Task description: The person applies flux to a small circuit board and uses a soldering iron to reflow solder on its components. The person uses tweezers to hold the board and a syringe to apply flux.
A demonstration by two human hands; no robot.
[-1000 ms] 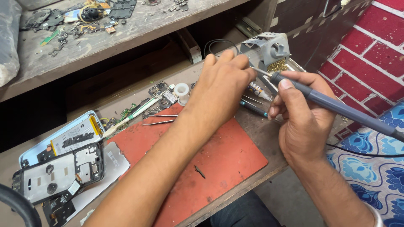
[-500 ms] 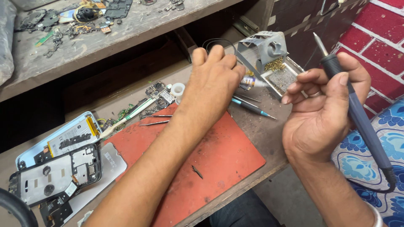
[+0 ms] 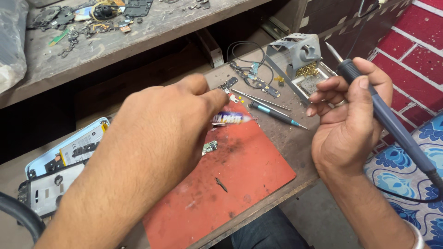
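Cluttered with phone parts, a wooden workbench (image 3: pixel 281 138) carried a red repair mat (image 3: pixel 240 184) beside a brick wall (image 3: pixel 415 46). Over the mat, the left hand (image 3: pixel 157 133) pinched a small, blurred tube of paste (image 3: pixel 230 118) between its fingertips. The right hand (image 3: pixel 348 124) gripped a soldering iron (image 3: pixel 392 124), tip raised near the grey iron stand (image 3: pixel 295 53). Precision screwdrivers (image 3: pixel 277 113) and opened phones (image 3: pixel 55 175) lay nearby.

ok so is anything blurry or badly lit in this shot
Head view: the left hand and the small tube it holds are smeared by motion blur; the right hand and soldering iron are sharp; light is soft and even on the red mat, while the gap under the shelf is in deep shadow.
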